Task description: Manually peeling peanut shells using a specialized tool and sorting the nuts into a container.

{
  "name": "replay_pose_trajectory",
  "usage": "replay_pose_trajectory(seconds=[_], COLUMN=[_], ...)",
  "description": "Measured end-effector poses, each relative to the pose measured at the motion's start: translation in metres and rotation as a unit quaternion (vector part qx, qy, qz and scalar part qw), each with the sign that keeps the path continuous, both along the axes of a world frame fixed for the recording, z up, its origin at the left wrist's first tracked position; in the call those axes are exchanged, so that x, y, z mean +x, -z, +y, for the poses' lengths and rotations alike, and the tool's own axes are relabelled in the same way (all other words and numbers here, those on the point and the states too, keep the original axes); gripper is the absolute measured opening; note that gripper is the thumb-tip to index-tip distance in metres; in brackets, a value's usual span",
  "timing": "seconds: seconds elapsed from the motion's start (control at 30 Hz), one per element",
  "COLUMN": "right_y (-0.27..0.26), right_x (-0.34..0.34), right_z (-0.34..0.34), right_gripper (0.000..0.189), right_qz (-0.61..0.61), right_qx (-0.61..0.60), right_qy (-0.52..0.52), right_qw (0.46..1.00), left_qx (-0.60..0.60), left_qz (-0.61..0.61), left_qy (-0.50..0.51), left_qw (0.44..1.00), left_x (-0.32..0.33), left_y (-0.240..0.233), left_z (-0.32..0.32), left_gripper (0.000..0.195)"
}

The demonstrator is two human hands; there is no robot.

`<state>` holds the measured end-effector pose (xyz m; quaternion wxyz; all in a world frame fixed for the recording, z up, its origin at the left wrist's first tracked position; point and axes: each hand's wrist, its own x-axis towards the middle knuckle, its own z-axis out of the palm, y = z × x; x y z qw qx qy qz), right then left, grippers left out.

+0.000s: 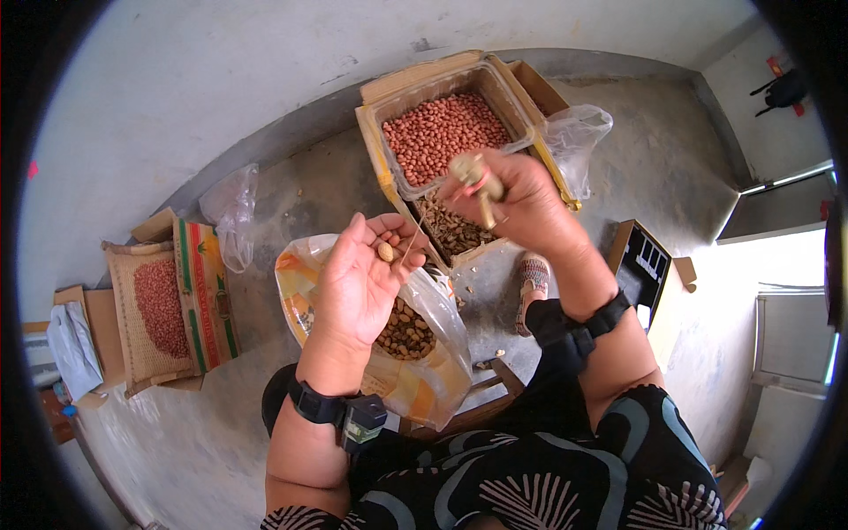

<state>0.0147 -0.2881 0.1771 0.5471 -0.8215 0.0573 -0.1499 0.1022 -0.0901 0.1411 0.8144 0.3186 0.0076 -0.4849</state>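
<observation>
My left hand [364, 278] is palm up with the fingers curled, cradling an unshelled peanut [385, 252] and a few reddish peanut kernels [392, 240]. A thin strand crosses its fingertips. My right hand [530, 195] grips a small pale wooden or bamboo tool [478, 175] bound with a pink band, blurred and above the box. Below it are broken peanut shells [460, 235] in the near part of a cardboard box [384, 175]. A clear plastic tub [391, 142] of red kernels [440, 132] sits in its far part. Under my left hand stands a plastic bag [424, 391] of unshelled peanuts [405, 331].
A woven sack [122, 318] with a peanut picture leans at left near a crumpled clear bag [232, 218]. Another clear bag [576, 139] hangs by the box's right side. A shoe [532, 275] and an open black-lined box [639, 265] are at right.
</observation>
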Motion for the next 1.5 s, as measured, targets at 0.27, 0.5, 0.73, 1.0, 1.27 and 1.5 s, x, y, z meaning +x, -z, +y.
replay_pose_trajectory(seconds=[0.27,0.5,0.73,1.0,1.27,1.5], right_y=[0.004,0.013,0.023,0.015,0.010,0.019], right_x=[-0.004,0.011,0.018,0.018,0.017,0.017], right_z=[-0.026,0.044,0.053,0.047,0.046,0.040], right_gripper=[0.014,0.018,0.022,0.012,0.012,0.018], right_qz=[-0.035,0.018,0.029,0.103,0.086,0.051], right_qx=[-0.023,0.020,0.073,0.357,0.360,0.408], right_qy=[0.149,-0.052,-0.047,-0.037,-0.061,-0.014], right_qw=[0.988,0.998,0.996,0.928,0.927,0.911], left_qx=[-0.035,-0.131,-0.077,-0.010,-0.001,0.014], left_qz=[0.019,0.007,0.005,-0.078,-0.059,-0.058], left_qy=[-0.026,-0.002,-0.044,-0.048,-0.036,-0.024], left_qw=[0.999,0.991,0.996,0.996,0.998,0.998], left_x=[-0.002,-0.004,-0.006,-0.003,-0.003,-0.003], left_y=[-0.009,-0.003,-0.011,-0.002,-0.008,-0.013], left_z=[-0.001,-0.002,-0.002,0.006,0.008,0.008], left_gripper=[0.051,0.052,0.048,0.025,0.023,0.020])
